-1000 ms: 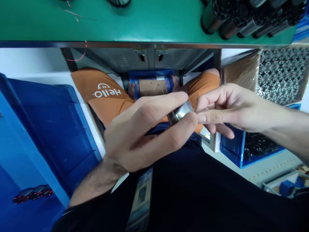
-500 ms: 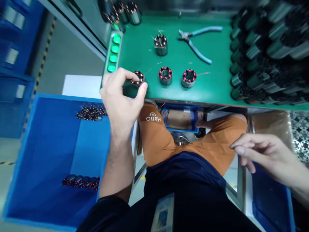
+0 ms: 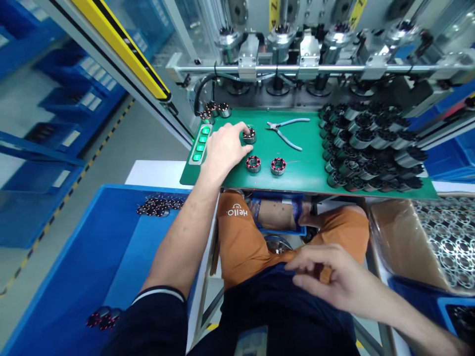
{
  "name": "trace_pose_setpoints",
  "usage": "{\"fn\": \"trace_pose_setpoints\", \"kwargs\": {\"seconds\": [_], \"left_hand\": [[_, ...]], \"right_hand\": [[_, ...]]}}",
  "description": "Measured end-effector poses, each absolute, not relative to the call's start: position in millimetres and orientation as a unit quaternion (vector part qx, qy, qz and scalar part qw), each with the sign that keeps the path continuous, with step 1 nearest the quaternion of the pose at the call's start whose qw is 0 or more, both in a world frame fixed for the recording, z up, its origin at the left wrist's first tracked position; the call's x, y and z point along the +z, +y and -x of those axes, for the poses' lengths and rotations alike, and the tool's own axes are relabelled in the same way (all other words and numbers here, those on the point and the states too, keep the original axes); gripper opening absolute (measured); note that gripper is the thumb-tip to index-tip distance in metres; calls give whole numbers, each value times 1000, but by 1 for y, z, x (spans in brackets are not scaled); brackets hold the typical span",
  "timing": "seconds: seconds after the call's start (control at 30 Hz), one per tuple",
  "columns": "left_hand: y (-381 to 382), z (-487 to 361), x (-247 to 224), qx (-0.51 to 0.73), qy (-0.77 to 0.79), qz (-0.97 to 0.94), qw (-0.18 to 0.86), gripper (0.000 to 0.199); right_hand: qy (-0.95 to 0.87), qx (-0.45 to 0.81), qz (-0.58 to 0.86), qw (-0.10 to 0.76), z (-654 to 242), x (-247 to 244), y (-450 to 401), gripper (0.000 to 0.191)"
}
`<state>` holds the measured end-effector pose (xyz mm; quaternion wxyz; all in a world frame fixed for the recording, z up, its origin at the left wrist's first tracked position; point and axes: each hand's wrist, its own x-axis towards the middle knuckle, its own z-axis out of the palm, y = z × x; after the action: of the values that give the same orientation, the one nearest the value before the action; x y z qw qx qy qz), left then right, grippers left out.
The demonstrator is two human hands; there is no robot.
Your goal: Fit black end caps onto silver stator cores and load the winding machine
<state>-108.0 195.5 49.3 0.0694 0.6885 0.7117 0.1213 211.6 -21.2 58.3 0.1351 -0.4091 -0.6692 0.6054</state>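
Hanging over the lap (image 3: 241,247), the right hand (image 3: 330,274) curls loosely with thumb and fingers parted, nothing visible in it; half a second ago it was out over the right thigh. Farther forward, the left hand (image 3: 227,148) has left another ring nearer the bench edge and reached this copper-wound ring (image 3: 250,140), so attention, I judge, has passed to the next piece. Thumb and forefinger bracket it; whether they grip, I can't tell. Nearer than those fingertips sit two red-wound rings (image 3: 254,168) on the green bench top (image 3: 304,170). Lit green buttons (image 3: 201,148) lie left of the left hand, cutters (image 3: 274,126) to its right, then stacked dark cylinders (image 3: 365,148). Beyond that hand stands a metal machine (image 3: 247,64); far left, blurred shelving (image 3: 70,106).
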Motion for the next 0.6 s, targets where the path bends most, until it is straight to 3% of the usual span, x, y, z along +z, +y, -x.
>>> {"fn": "trace_pose_setpoints", "kwargs": {"seconds": [0.13,0.3,0.4,0.47,0.53,0.6], "left_hand": [[207,96,54,118,721,-679,75,21],[139,68,79,383,556,-721,158,11],[78,41,91,463,464,-721,225,41],[48,26,91,460,421,-739,253,50],[31,15,84,453,391,-753,273,44],[24,10,74,440,382,-753,305,32]], "right_hand": [[-687,598,378,165,-212,63,-26,21],[-602,544,477,337,-235,68,-16,15],[-494,546,500,456,-242,77,-7,42],[-469,581,487,452,-241,84,-2,65],[-471,609,491,408,-238,90,2,75],[-476,618,502,373,-234,91,4,72]]}}
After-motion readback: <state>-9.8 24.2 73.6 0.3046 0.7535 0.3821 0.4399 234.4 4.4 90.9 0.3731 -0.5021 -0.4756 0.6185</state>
